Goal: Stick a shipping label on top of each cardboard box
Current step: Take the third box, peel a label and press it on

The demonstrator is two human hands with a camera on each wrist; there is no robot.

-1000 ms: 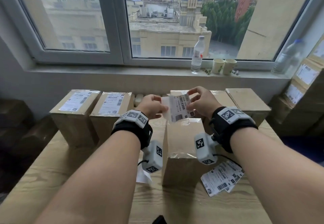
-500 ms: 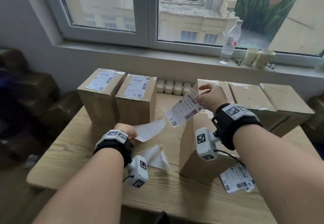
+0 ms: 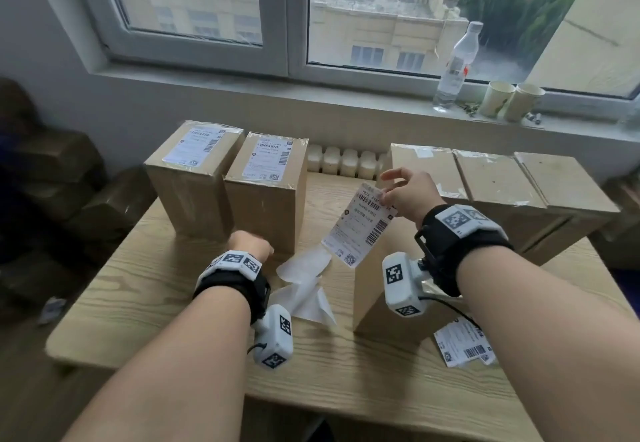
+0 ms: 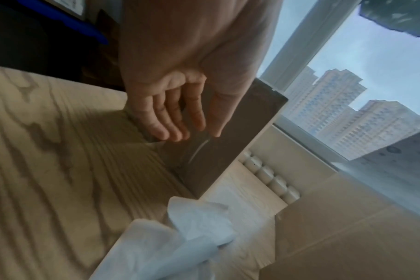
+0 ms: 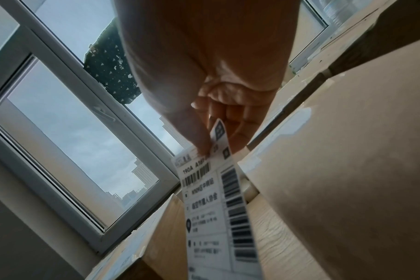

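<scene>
My right hand (image 3: 385, 195) pinches the top edge of a white shipping label (image 3: 360, 227) between thumb and fingers; the label (image 5: 216, 199) hangs down over the left top edge of a plain cardboard box (image 3: 372, 306) standing under my right wrist. My left hand (image 3: 254, 249) is low over the table in front of the second labelled box (image 3: 266, 195), fingers relaxed and holding nothing (image 4: 194, 130). Peeled backing sheets (image 3: 304, 282) lie just right of it. Another labelled box (image 3: 194, 178) stands at the far left. Three unlabelled boxes (image 3: 495, 178) line the back right.
A small pile of spare labels (image 3: 464, 344) lies on the wooden table (image 3: 138, 285) under my right forearm. A water bottle (image 3: 453, 67) and two paper cups (image 3: 512, 100) stand on the windowsill. A radiator (image 3: 346, 164) shows behind the table. Dark boxes sit at floor level on the left.
The backing sheet came off the label. My left hand carried it down to the table and has let it go. My right hand still holds the label, now a little lower.
</scene>
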